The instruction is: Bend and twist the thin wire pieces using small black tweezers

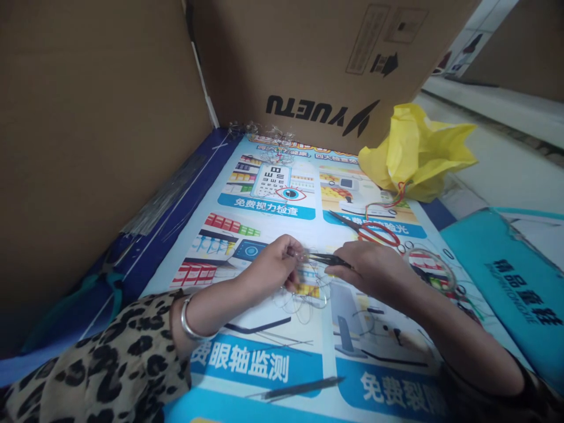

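Observation:
My left hand (pixel 275 261) is closed in a pinch on a small clear bead piece (pixel 301 255) with thin wire (pixel 308 299) trailing down from it. My right hand (pixel 374 270) grips small dark pliers (pixel 328 258), whose tips point left and meet the bead piece. Both hands hover just above a printed poster (pixel 282 364) that covers the work surface. A silver bangle sits on my left wrist, and a leopard-print sleeve covers that forearm.
Red-handled scissors (pixel 374 230) lie behind my right hand. A yellow plastic bag (pixel 414 153) sits at the back right, cardboard boxes (pixel 317 64) wall the back and left. A bundle of thin wires (pixel 163 197) lies at left, clear bead pieces (pixel 275 141) at back, a teal bag (pixel 515 282) at right.

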`<state>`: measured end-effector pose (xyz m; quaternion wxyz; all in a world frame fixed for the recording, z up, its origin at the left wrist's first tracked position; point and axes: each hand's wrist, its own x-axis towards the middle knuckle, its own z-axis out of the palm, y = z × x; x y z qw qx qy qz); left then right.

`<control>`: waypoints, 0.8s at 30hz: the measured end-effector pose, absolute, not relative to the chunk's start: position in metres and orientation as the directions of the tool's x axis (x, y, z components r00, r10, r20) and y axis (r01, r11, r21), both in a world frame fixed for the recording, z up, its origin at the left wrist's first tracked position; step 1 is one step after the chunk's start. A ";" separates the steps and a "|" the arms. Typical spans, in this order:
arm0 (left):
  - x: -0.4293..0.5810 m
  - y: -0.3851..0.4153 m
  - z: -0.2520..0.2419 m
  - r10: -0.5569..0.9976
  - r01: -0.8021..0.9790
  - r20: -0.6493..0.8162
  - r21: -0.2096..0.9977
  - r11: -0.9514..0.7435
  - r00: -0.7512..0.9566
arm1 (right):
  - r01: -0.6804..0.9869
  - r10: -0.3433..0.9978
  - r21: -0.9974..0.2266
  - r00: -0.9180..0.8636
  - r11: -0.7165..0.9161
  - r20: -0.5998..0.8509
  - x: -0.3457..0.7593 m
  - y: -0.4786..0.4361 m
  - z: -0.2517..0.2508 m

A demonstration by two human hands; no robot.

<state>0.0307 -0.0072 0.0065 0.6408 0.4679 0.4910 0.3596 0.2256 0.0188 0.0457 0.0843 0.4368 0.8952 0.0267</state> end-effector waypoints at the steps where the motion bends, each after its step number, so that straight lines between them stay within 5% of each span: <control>1: 0.031 -0.007 0.007 0.919 -0.001 -0.300 0.950 0.311 0.257 | 0.766 0.776 0.122 -0.621 0.631 -0.112 0.226 0.019 0.045; 24: 0.029 -0.007 -0.001 0.922 0.059 -0.244 0.970 0.237 0.301 | 0.802 0.816 0.154 -0.558 0.577 -0.155 0.217 0.013 0.051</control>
